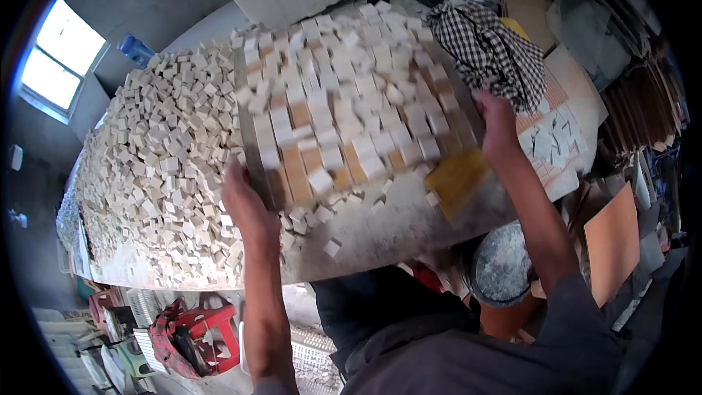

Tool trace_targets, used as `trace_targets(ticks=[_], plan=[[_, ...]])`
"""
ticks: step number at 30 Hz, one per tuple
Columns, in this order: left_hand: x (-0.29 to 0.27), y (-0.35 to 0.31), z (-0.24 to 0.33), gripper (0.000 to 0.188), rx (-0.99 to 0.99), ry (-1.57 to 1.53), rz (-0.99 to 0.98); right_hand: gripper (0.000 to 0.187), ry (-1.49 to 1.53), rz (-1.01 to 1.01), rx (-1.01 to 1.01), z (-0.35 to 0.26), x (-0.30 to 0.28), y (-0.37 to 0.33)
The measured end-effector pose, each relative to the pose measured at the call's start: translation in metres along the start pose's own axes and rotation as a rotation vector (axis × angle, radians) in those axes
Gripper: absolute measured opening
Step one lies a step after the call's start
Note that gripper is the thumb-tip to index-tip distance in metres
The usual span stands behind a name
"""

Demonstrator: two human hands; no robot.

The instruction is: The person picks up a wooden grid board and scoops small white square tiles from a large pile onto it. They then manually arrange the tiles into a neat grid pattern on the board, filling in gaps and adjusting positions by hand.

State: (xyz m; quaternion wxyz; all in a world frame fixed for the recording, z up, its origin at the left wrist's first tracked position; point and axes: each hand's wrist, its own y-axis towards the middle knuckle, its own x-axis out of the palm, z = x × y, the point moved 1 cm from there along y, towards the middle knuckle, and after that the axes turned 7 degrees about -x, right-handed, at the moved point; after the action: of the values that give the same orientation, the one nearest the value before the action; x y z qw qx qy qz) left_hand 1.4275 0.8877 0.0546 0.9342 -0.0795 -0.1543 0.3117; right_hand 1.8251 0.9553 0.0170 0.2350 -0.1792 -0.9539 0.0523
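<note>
Between left hand [251, 201] and right hand [499, 123], both gripping it: tray [465, 108] of blocks [364, 148], plus huge pile [168, 139] further left.

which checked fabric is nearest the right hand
The black-and-white checked fabric, just beyond the right hand; the red checked one is far off, lower left, by the red stool.

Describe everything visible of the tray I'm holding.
The tray is flat and rectangular, with grey-brown side rails and a tan, wood-looking base showing between pale blocks scattered over it, some in rough rows. The left hand grips its near left side, the right hand its right edge. It's above the table; contact beneath is unclear.
</note>
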Motion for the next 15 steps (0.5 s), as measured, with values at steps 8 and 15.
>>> trace_targets(ticks=[8, 15], plan=[[-0.031, 0.010, 0.002, 0.049, -0.060, 0.089, -0.047, 0.021, 0.010, 0.029, 0.047, 0.022, 0.000, 0.002], [-0.022, 0.006, 0.015, 0.038, 0.031, 0.027, 0.023, 0.021, 0.027, 0.032, 0.030, 0.025, 0.006, -0.005]])
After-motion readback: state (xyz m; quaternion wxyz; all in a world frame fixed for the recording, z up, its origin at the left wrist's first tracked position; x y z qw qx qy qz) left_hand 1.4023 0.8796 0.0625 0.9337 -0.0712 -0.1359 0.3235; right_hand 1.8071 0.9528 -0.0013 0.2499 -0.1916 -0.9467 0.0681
